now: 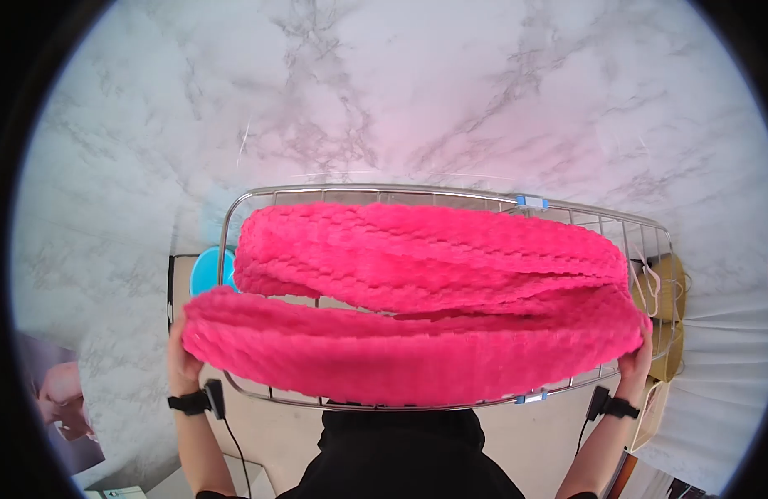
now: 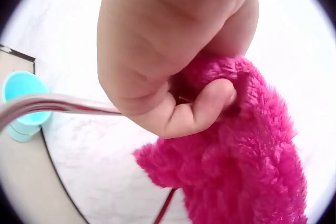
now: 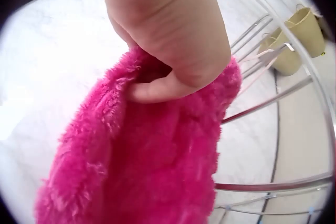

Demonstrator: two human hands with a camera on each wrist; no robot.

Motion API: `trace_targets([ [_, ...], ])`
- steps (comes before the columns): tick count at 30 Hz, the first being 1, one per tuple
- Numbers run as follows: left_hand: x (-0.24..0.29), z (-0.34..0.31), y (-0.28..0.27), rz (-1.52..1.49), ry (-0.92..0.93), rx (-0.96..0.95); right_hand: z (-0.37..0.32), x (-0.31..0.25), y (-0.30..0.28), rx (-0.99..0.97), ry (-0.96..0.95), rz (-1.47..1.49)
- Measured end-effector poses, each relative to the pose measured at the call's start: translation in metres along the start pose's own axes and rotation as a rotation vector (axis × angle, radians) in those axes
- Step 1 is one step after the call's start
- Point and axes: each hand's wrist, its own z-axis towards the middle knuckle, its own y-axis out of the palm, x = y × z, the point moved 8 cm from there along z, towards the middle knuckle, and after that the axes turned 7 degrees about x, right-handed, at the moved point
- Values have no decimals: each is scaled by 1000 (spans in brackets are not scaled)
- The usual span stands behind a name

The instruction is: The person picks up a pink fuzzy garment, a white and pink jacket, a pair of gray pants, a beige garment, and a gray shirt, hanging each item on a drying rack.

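Note:
A fluffy bright pink blanket (image 1: pixel 417 358) lies in long folds over a metal drying rack (image 1: pixel 342 190). Its near fold stretches between my two hands. My left hand (image 1: pixel 184 358) grips the left end, and in the left wrist view the fingers curl into the pink pile. At the opposite end my right hand (image 1: pixel 637 358) pinches the cloth, thumb pressed into the fold in the right wrist view. The far fold rests across the rack's bars, and a narrow gap between the folds shows at the left.
A light blue bucket (image 1: pixel 207 270) stands on the floor beyond the rack's left end. Yellowish baskets (image 1: pixel 668 287) are at the right, near a pale hanger (image 1: pixel 650 283). A marbled wall (image 1: pixel 417 91) rises behind, and a white curtain (image 1: pixel 721 366) hangs at the right.

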Motion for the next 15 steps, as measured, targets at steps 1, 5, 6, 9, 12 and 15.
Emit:
trace_targets([
  [1, 9, 19, 6, -6, 4, 0, 17, -14, 9, -17, -63, -13],
  [5, 38, 118, 41, -12, 23, -77, 106, -42, 58, -99, -138, 18],
  [6, 36, 143, 48, -33, 24, -59, 111, -35, 80, -19, -105, 98],
  [9, 1, 190, 38, 532, 118, 128, 113, -12, 119, -166, -109, -15],
  [12, -33, 173, 53, 762, 57, 1, 113, -2, 101, -42, -333, -513],
  [15, -44, 176, 35, 848, 88, 22, 101, 13, 73, -64, -574, -1002],
])
